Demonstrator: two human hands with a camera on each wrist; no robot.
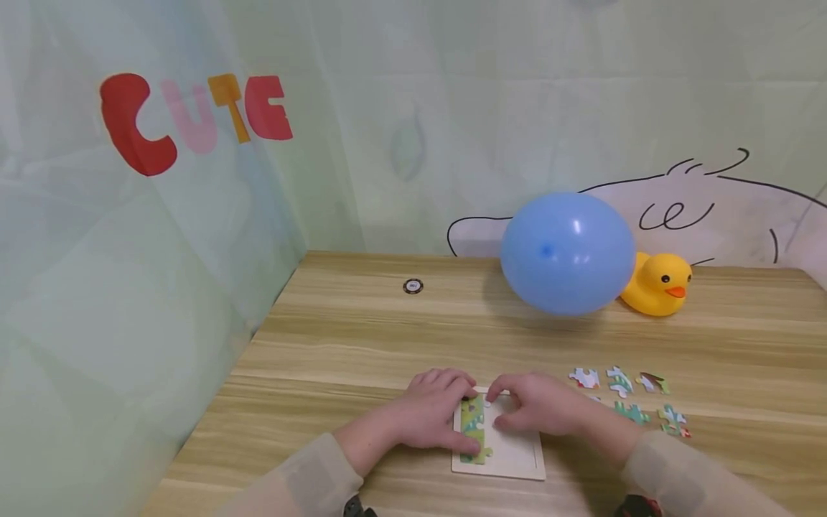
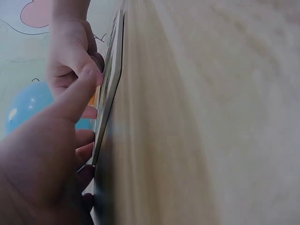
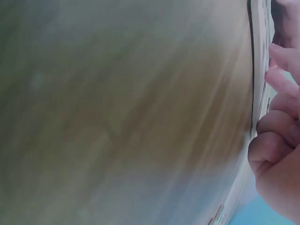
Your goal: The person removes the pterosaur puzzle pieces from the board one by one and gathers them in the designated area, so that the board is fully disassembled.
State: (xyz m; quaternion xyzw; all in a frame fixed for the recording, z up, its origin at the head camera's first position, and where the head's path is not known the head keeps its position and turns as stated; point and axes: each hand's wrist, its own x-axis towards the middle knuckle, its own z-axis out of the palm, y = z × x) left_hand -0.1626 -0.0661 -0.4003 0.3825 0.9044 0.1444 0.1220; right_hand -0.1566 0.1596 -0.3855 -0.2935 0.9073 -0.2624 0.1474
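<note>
A shallow wooden puzzle tray lies on the table, with green jigsaw pieces fitted in a column along its left side. My left hand rests over the tray's left edge, its thumb extended onto the lower green piece and its fingers reaching toward the top corner. Opposite it, my right hand touches the tray's upper part with the index fingertip, beside a small white tab at the pieces' edge. The right thumb sits apart, just below, over bare tray. In the right wrist view, the other right fingers are curled.
Loose jigsaw pieces lie to the right of the tray, beyond my right forearm. A blue balloon and a yellow rubber duck stand at the table's back. A round dark-rimmed chip lies farther left, near the back edge.
</note>
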